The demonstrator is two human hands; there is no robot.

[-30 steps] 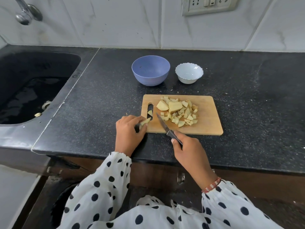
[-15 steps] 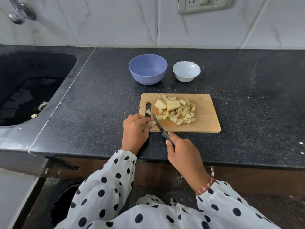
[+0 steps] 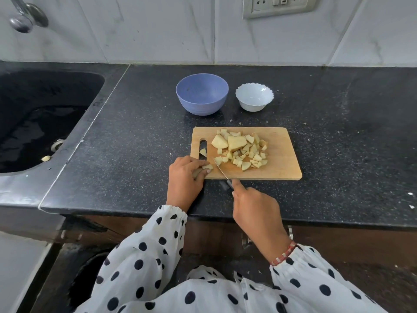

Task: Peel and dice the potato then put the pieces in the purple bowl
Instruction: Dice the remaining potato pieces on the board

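A wooden cutting board [image 3: 282, 163] lies on the black counter with a heap of diced potato pieces [image 3: 242, 150] and two larger chunks on it. One small piece [image 3: 203, 152] sits in the board's handle slot. My left hand [image 3: 185, 179] grips a potato piece [image 3: 207, 167] at the board's near left corner. My right hand [image 3: 255, 211] holds a small knife [image 3: 222, 171], its blade angled over the board just right of that piece. The purple bowl [image 3: 202, 93] stands empty behind the board.
A small white scalloped bowl [image 3: 254, 97] stands right of the purple one. A dark sink [image 3: 33, 118] with a potato scrap in it lies at the left, a tap above it. A socket panel [image 3: 278, 5] is on the tiled wall.
My left hand has slid a little right onto the board's corner with its potato piece. The knife blade has stayed close beside it, and the camera has shifted slightly.
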